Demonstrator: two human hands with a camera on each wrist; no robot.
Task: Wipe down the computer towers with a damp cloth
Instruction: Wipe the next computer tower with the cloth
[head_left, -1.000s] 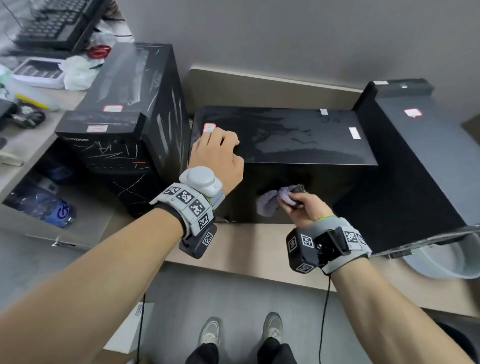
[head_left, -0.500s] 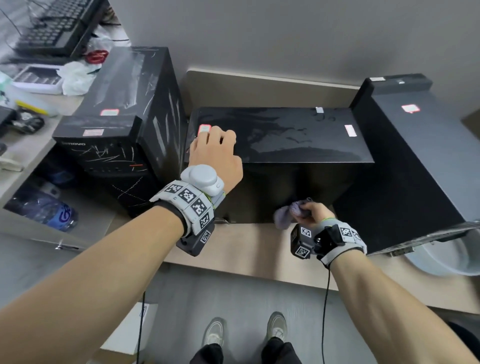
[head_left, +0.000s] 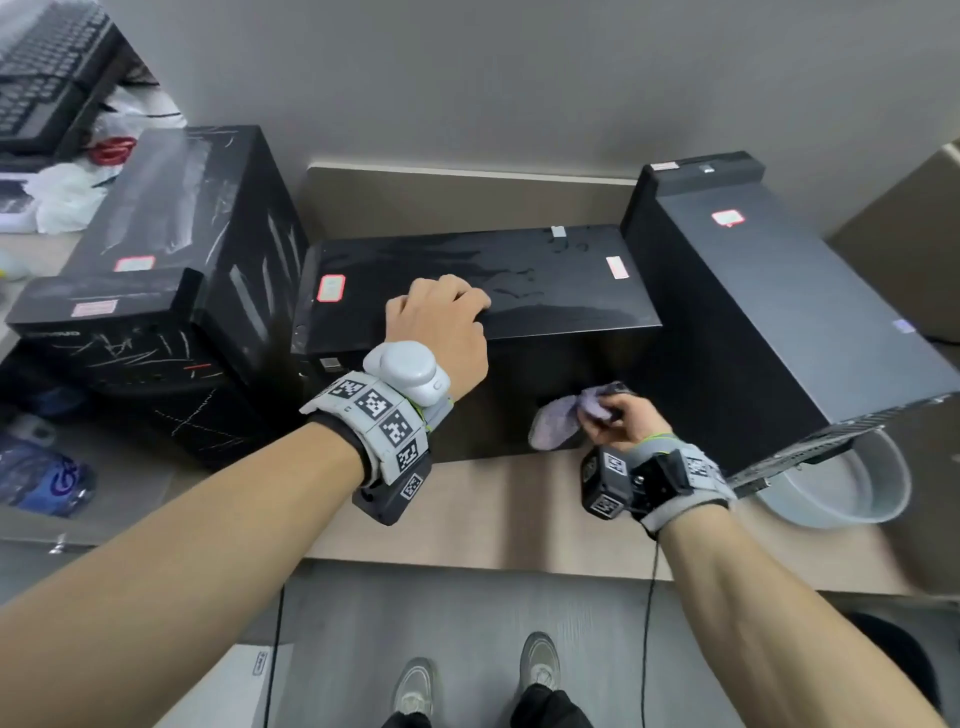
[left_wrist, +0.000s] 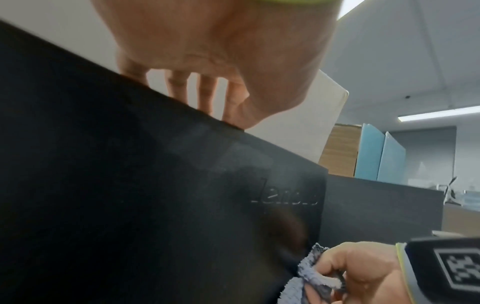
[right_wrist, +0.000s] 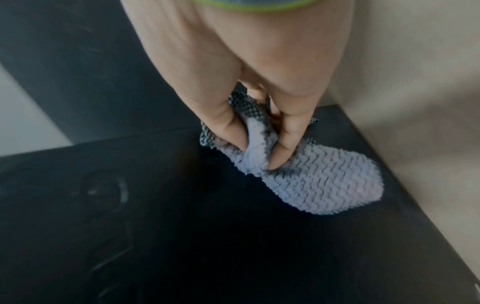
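Nearest the person, the right hand (head_left: 621, 421) pinches a bunched lilac cloth (head_left: 563, 423) between thumb and fingers (right_wrist: 288, 142), pressing it against the near vertical face of the middle tower (head_left: 519, 291), low at that face's 5 o'clock corner just above the wooden desk (head_left: 493, 509); the cloth's loose end trails toward 9 o'clock. Above it, the left hand (head_left: 441, 322) rests on the tower's near top edge, fingers (left_wrist: 179, 86) bent over onto the lid, steadying rather than gripping. This tower lies flat, its long axis running 9 to 3 o'clock, wet smears on its lid. At 9 o'clock stands a scratched tower (head_left: 171, 270), long axis toward 12. At 3 o'clock a third tower (head_left: 779, 312) tilts, beside a grey basin (head_left: 852, 499).
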